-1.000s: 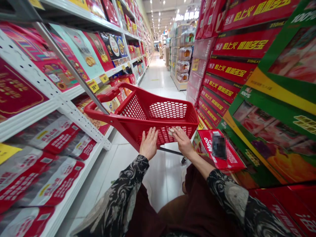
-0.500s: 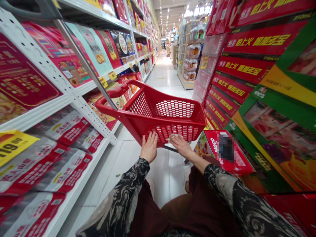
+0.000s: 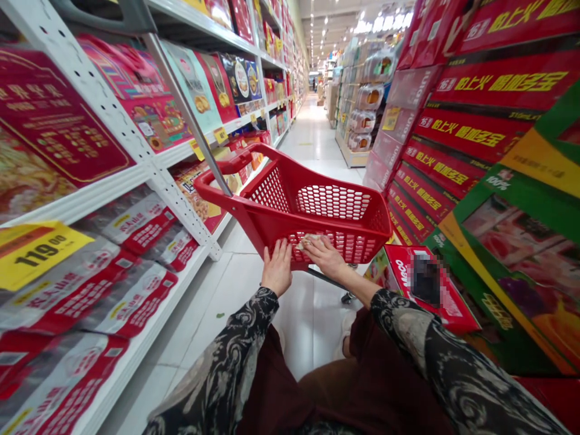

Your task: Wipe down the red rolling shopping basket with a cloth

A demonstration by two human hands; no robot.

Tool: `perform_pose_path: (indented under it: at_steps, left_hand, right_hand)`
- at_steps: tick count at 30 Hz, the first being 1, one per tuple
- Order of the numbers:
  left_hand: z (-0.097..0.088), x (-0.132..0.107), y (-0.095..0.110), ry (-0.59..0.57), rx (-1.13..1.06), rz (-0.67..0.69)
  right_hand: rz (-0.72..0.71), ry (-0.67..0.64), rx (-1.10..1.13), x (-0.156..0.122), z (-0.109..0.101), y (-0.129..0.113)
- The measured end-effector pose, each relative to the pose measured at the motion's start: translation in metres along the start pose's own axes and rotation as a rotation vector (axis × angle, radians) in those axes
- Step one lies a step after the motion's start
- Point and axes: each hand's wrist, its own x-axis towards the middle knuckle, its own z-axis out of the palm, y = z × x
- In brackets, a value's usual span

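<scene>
A red plastic shopping basket [image 3: 317,222] with honeycomb holes stands right before me, with a metal handle rod [image 3: 193,121] rising at its left. My left hand [image 3: 277,270] rests against the lower near side of the basket, fingers stretched out and holding nothing. To its right, my right hand [image 3: 327,258] presses a crumpled whitish cloth [image 3: 306,241] onto the perforated near side. The fingers partly cover the cloth, so its exact material cannot be told.
White shelving [image 3: 181,290] with packaged goods runs along the left, bearing a yellow price tag [image 3: 43,254]. Stacked red drink cartons [image 3: 493,90] and green boxes [image 3: 489,260] line the right. A red box [image 3: 457,314] juts out beside my right forearm. The tiled aisle [image 3: 312,133] stretches ahead.
My right hand has moved the cloth left and slightly up along the basket's side, nearer my left hand. The left hand stays at the basket. The whole view has shifted a little.
</scene>
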Motion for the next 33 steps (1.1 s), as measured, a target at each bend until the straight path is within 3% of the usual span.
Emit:
perform_pose_path:
  at_steps: [5, 8, 11, 14, 20, 23, 25, 29, 33]
  left_hand:
    - [0.001, -0.005, -0.011, -0.013, -0.003, -0.022]
    - [0.001, -0.003, -0.017, 0.008, -0.005, -0.047]
    - [0.000, 0.000, -0.021, 0.051, -0.002, -0.088]
    - [-0.001, 0.002, -0.022, 0.058, -0.002, -0.093]
    - [0.001, -0.006, -0.025, 0.036, -0.023, -0.086]
    - [0.001, -0.008, -0.032, 0.055, -0.029, -0.107]
    - [-0.001, -0.008, -0.037, 0.073, -0.029, -0.119]
    - [-0.009, -0.003, -0.042, 0.088, -0.025, -0.152]
    - [-0.013, -0.003, -0.043, 0.088, -0.020, -0.160]
  right_hand:
    - [-0.015, -0.116, 0.010, -0.016, 0.013, -0.015]
    - [-0.031, -0.008, 0.025, 0.008, -0.004, -0.016]
    - [0.047, 0.126, 0.000, 0.043, -0.023, -0.010]
    - [0.072, 0.125, 0.000, 0.059, -0.024, -0.005]
    - [-0.052, -0.050, 0.018, 0.020, 0.014, -0.016]
    - [-0.071, -0.099, 0.026, 0.013, 0.019, -0.023]
    - [-0.071, -0.059, 0.031, 0.027, 0.010, -0.025]
    - [0.008, 0.105, 0.022, 0.080, -0.019, -0.023]
    - [0.023, 0.091, 0.010, 0.105, -0.022, -0.019]
